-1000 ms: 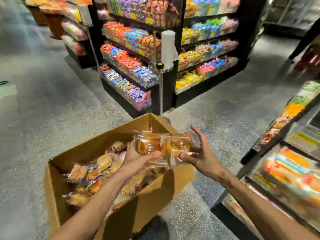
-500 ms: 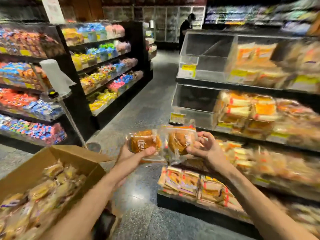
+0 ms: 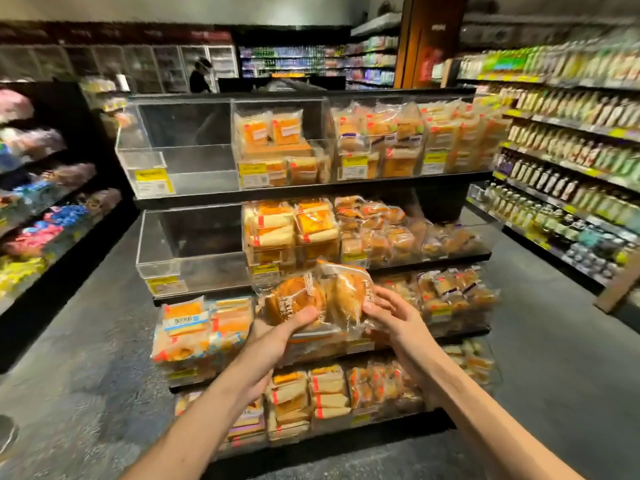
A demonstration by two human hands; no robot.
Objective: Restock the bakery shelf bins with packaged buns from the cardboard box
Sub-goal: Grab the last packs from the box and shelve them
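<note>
Shop aisle, grey speckled floor. I log a black bakery shelf straight ahead, with four tiers of clear bins.

- Top tier: the top-left bin stands empty, with a yellow price label on its front. The bins to its right are stacked with wrapped cakes, orange and pale.
- Second tier: the second-tier left bin is also empty. Its neighbours are full of wrapped slices and small rolls.
- Lower two tiers: packed across the width I can see.
- Packaged buns: two clear wrappers pressed side by side, each with a golden-brown bun inside. The print is too blurred for me to read. They are held in the air before the shelf, level with the gap between the second and third tiers and just right of the empty second-tier bin.
- Left hand: grips the left pack, thumb across its front, fingers underneath.
- Right hand: grips the right pack, fingers curled on its side and lower edge.
- Left flank: sweets shelf, dark, with coloured bags.
- Right flank: bottle shelf.
- Far end: a person beside glass-door coolers.
</note>
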